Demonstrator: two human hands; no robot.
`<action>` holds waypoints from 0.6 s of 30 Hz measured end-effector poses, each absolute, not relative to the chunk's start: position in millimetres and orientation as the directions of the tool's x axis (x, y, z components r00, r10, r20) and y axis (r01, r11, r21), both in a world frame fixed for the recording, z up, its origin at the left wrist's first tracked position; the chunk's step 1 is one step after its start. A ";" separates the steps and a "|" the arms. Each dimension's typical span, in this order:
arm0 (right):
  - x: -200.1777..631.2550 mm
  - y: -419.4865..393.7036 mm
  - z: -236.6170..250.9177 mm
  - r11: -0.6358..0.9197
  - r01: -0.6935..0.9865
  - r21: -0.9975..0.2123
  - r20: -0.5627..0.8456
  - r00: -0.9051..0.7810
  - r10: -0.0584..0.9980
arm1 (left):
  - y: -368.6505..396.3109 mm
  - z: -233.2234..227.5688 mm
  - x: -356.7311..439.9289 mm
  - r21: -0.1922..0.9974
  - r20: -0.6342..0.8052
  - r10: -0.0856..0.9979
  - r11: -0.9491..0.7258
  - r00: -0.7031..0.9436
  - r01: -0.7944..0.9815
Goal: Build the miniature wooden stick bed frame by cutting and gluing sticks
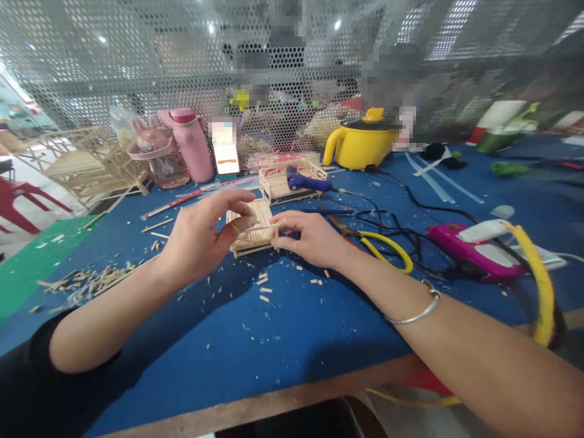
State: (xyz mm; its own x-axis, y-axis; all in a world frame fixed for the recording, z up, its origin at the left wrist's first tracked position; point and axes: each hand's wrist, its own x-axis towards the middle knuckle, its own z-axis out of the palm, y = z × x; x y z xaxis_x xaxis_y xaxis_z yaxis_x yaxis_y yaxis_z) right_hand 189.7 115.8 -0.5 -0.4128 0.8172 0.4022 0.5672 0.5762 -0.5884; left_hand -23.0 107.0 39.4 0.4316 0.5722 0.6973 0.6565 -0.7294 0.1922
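Right hand (306, 236) pinches the near-right post of the wooden frame (258, 236); left hand (201, 234) half-curled above it, hold unclear. Probably light, brittle: grip its base.

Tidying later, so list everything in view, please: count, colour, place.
Front stick model: 1, tan, centre
Rear stick model: 1, tan, behind it
Large stick structure: 1, tan, left
Scraps: many, tan, left
Glue gun: 1, blue, centre
Pot: 1, yellow, back
Bottle: 1, pink, back
Jar: 1, clear and pink, beside bottle
Phone: 1, white screen, back
Scissors: 1, yellow handles, centre right
Device: 1, magenta, right
Cords: several, black, right
Sheet: 1, green, left
Seat: 1, red, left
Table: 1, blue, beneath
Mesh screen: 1, grey, behind
Others: blurred, uncounted
Bangle: 1, silver, right forearm
Left hand: 1, bare, model's left
Right hand: 1, bare, model's right
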 end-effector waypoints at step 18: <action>181.1 82.8 18.8 0.683 0.681 -0.264 0.667 -0.382 0.639 | 94.2 30.1 -9.7 0.021 0.691 0.416 -0.829 0.592 0.558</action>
State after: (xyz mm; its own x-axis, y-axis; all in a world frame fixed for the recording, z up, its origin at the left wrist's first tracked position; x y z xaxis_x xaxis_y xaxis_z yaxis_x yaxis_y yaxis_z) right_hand 181.1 82.8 18.8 -0.3821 0.6392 0.6674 0.6812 0.6828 -0.2639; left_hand -9.7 94.2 30.1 0.5917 0.4158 0.6907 0.5583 -0.8294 0.0209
